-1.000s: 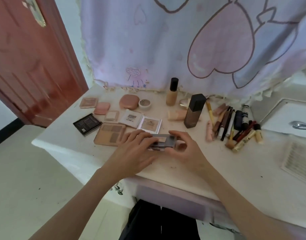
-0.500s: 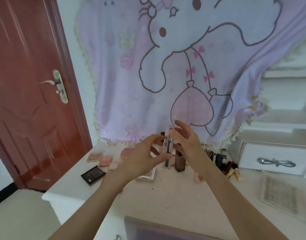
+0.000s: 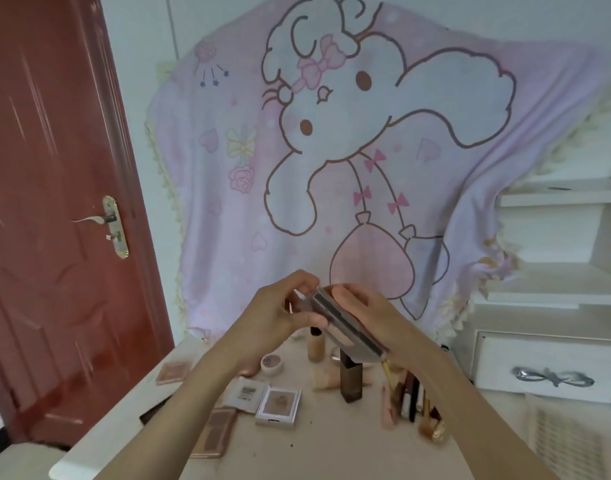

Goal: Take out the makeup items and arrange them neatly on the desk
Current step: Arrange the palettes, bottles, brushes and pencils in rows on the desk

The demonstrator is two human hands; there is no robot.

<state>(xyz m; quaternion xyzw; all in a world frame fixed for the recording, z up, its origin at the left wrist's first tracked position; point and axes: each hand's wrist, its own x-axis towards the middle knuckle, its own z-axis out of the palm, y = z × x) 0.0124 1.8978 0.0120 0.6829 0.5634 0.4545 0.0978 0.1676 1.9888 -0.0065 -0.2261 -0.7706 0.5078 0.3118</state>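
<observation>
Both hands, left hand (image 3: 280,317) and right hand (image 3: 370,315), pinch the slim palette (image 3: 345,327) by its ends; lifted a moment ago off the desk (image 3: 331,445), it tilts above the back edge; unplaced yet.

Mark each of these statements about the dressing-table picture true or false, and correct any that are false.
1. Both hands hold a slim palette case above the desk. True: the left hand and right hand grip the palette case in the air.
2. The dark square foundation bottle lies on its side. False: the dark bottle stands upright on the desk.
3. The red door is wide open. False: the red door is closed.
4. A white-framed compact lies flat on the desk. True: the white-framed compact lies flat below the hands.
5. The white drawer has a round knob. False: the white drawer has a bow-shaped handle.
</observation>
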